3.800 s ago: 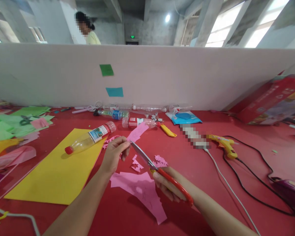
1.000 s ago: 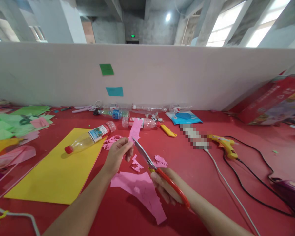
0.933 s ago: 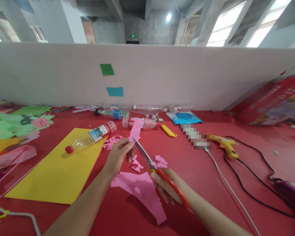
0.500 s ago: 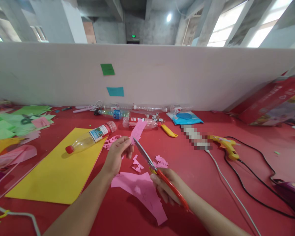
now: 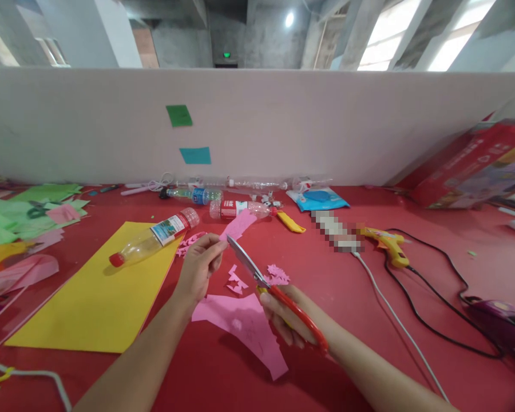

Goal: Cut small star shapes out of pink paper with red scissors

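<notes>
Between the thumb and fingers of my left hand [image 5: 201,264] is a pink paper strip [image 5: 239,224], held up off the table and slanting to the upper right. My right hand [image 5: 289,315] grips red-handled scissors [image 5: 298,309]. Their blade tips touch or lie right beside the strip's lower edge, close to my left fingertips. Below the hands lies a larger pink paper piece [image 5: 246,326] with a jagged edge. Small pink cut-outs [image 5: 277,274] and a thin pink scrap [image 5: 237,281] rest nearby. More pink cut-outs [image 5: 189,245] sit partly behind my left hand.
A clear bottle [image 5: 154,237] lies on a yellow sheet [image 5: 98,297] at left. Several bottles [image 5: 257,184] line the white partition [image 5: 283,126]. A yellow cutter [image 5: 290,222], wipes pack [image 5: 320,200] and yellow glue gun [image 5: 388,245] with cords lie right. Green paper [image 5: 8,214] covers the far left.
The pink strip has tilted further to the right, and the scissors' tips have shifted slightly along with it. The whole view has moved a little. Both hands keep their holds.
</notes>
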`<state>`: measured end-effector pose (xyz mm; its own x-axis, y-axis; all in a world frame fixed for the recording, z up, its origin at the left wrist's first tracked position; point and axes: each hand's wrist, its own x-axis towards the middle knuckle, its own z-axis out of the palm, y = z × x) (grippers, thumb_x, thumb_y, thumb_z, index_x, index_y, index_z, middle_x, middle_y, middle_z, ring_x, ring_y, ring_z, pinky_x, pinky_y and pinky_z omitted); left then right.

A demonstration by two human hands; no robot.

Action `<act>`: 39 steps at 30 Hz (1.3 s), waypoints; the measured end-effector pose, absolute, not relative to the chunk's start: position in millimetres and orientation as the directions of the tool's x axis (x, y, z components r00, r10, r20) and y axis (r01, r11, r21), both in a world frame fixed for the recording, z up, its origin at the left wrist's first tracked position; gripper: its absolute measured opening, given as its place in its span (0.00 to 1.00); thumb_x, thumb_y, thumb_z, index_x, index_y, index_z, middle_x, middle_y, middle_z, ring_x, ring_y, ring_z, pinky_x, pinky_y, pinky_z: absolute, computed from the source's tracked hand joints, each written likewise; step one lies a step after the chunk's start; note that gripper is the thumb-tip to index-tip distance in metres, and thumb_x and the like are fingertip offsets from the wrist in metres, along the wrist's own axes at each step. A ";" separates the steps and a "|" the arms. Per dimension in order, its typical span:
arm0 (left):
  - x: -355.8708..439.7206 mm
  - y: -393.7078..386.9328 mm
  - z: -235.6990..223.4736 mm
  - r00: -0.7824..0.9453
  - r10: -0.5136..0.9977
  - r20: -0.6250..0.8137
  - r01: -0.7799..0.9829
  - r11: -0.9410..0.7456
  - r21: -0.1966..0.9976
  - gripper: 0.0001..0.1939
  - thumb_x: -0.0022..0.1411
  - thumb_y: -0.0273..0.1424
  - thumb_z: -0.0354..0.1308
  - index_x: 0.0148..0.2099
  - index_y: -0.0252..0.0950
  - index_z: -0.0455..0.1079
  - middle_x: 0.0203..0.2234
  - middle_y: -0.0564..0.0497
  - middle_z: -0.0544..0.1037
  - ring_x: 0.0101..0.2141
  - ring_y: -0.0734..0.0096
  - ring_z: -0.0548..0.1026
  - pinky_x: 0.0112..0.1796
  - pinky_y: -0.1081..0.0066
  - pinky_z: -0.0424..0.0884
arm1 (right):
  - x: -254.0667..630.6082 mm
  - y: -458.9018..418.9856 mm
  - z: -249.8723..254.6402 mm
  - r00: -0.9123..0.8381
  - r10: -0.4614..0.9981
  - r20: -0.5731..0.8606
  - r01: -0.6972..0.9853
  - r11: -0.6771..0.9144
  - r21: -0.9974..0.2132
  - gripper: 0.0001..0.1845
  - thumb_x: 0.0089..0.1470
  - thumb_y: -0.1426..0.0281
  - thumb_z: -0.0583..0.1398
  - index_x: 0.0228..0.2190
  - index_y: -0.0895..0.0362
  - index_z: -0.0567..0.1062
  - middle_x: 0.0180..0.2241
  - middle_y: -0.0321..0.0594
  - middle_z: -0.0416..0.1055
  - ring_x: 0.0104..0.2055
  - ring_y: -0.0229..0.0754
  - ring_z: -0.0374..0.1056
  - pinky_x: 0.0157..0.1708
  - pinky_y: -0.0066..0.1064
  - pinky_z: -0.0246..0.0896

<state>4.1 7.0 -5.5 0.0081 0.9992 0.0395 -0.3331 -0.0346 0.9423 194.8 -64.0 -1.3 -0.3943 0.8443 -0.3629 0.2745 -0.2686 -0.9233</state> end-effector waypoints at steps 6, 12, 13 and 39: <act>1.6 11.1 -1.2 -0.026 0.998 0.055 -0.406 -0.061 0.912 0.07 0.50 0.28 0.61 0.25 0.34 0.66 0.09 0.62 0.61 0.11 0.87 0.52 0.13 0.82 0.45 | 189.6 -64.0 -7.4 -0.356 0.860 -0.367 0.289 -0.272 -0.918 0.27 0.47 0.43 0.57 0.21 0.55 0.62 0.07 0.26 0.59 0.06 0.27 0.48 0.07 0.19 0.44; 6.5 6.7 0.7 0.049 0.998 0.025 -0.376 -0.005 0.927 0.09 0.55 0.31 0.58 0.25 0.34 0.66 0.10 0.59 0.64 0.11 0.86 0.54 0.12 0.82 0.46 | 185.5 -64.7 -12.1 -0.332 0.868 -0.368 0.307 -0.269 -0.913 0.29 0.45 0.40 0.56 0.21 0.54 0.61 0.08 0.26 0.59 0.07 0.28 0.50 0.07 0.19 0.45; 7.6 5.7 0.9 0.058 0.998 0.017 -0.381 0.006 0.925 0.08 0.55 0.31 0.58 0.26 0.34 0.67 0.10 0.59 0.64 0.11 0.85 0.54 0.12 0.82 0.46 | 185.2 -64.9 -12.6 -0.332 0.870 -0.365 0.308 -0.266 -0.914 0.29 0.45 0.41 0.56 0.22 0.54 0.61 0.08 0.26 0.59 0.07 0.28 0.50 0.07 0.19 0.44; 2.4 7.1 -2.9 0.019 0.993 0.118 -0.212 -0.112 0.971 0.09 0.56 0.31 0.56 0.25 0.36 0.65 0.12 0.60 0.63 0.14 0.83 0.57 0.14 0.82 0.51 | 196.3 -65.2 -6.5 -0.408 0.836 -0.366 0.401 -0.196 -0.895 0.25 0.54 0.47 0.53 0.21 0.55 0.60 0.11 0.30 0.61 0.10 0.29 0.54 0.11 0.20 0.48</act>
<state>2.4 7.1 -2.9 0.0190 0.9928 0.1182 -0.2125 -0.1115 0.9708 196.3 -65.2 -6.5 -0.4080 0.8365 -0.3658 0.4009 -0.1959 -0.8949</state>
